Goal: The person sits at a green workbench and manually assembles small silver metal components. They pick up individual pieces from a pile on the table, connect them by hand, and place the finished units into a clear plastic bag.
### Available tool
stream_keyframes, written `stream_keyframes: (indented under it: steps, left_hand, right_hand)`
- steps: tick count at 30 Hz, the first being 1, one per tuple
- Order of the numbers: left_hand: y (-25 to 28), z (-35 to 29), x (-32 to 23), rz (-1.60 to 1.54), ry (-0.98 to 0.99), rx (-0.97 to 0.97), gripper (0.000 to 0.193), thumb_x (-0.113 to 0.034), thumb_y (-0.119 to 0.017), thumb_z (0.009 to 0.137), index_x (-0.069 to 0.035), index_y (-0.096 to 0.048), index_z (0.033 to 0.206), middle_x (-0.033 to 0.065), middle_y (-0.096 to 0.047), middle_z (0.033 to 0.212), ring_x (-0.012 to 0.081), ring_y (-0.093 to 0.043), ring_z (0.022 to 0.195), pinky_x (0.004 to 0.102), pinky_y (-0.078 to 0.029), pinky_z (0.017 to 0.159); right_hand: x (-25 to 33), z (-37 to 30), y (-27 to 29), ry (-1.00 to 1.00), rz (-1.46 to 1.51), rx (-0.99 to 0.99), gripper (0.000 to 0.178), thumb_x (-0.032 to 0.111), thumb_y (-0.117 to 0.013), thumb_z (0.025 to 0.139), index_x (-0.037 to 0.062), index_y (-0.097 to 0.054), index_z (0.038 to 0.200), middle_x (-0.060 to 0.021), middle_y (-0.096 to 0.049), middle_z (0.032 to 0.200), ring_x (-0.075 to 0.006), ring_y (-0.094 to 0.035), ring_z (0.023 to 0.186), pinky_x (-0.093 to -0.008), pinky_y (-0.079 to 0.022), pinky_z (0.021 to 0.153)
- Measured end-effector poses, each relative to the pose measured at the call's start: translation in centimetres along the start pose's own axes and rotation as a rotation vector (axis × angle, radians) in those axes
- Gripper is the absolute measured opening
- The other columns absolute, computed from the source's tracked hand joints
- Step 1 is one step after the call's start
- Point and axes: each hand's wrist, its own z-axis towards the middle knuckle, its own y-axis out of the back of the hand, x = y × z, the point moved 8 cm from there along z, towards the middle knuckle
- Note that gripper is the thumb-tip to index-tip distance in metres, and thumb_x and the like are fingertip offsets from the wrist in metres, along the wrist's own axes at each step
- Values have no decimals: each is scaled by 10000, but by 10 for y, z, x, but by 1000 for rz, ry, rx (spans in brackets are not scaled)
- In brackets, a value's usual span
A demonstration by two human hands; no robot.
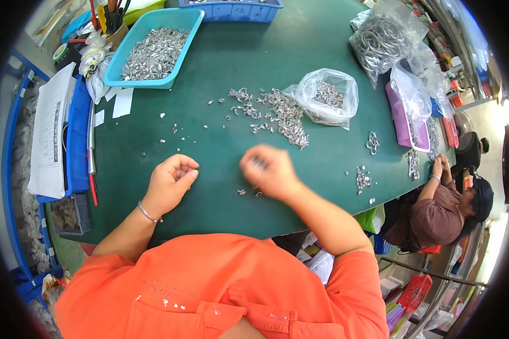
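My left hand rests over the green table with its fingers curled and the thumb pressed against them. Whatever the fingertips hold, if anything, is too small to make out. To its right my right hand is curled and somewhat blurred, with silvery metal pieces showing inside the curl. Beyond that hand spreads a loose pile of small silvery metal pieces, ring-like or hook-shaped. An open clear plastic bag beside the pile holds more of them. A few stray pieces lie just below my right hand.
A turquoise tray of metal pieces stands at the far left, near a blue bin. Bags of larger rings and a purple basket occupy the right. Papers lie at the left edge. Another person sits at the right.
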Motion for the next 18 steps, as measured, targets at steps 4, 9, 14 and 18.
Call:
stream_keyframes:
  steps: [4, 9, 14, 18]
  left_hand:
    - [-1, 1, 0, 95, -32, -8, 137, -40, -662, 912, -21, -628, 1043, -18, -620, 845, 32, -550, 678, 193, -471, 619]
    - [-58, -1, -33, 568, -257, 274, 451, -79, -797, 777, -21, -584, 1170, 74, -567, 999, 160, -611, 690, 282, -519, 663]
    - [-106, 1, -29, 801, -478, 384, 717, -184, -864, 690, -53, -480, 1281, 158, -509, 1058, 346, -617, 903, 416, -533, 752]
    - [-137, 4, -44, 799, -631, 389, 535, -176, -817, 733, -53, -529, 1167, 138, -501, 1013, 319, -606, 856, 411, -532, 741]
  right_hand:
    - [-24, 52, 130, -118, 459, -392, 75, 115, -610, 919, 48, -634, 894, -16, -571, 674, -112, -522, 556, -252, -392, 461]
    - [-70, 94, 234, -236, -23, -617, 235, 214, -623, 925, 1, -674, 841, -95, -631, 700, -188, -586, 593, -310, -462, 560]
    - [-50, 101, 207, -14, -859, -385, 208, 199, -664, 878, 8, -736, 917, -208, -702, 878, -358, -669, 851, -416, -521, 811]
    - [-54, 90, 209, -23, -900, -408, 136, 113, -658, 875, 11, -729, 928, -188, -687, 899, -367, -663, 835, -424, -531, 783]
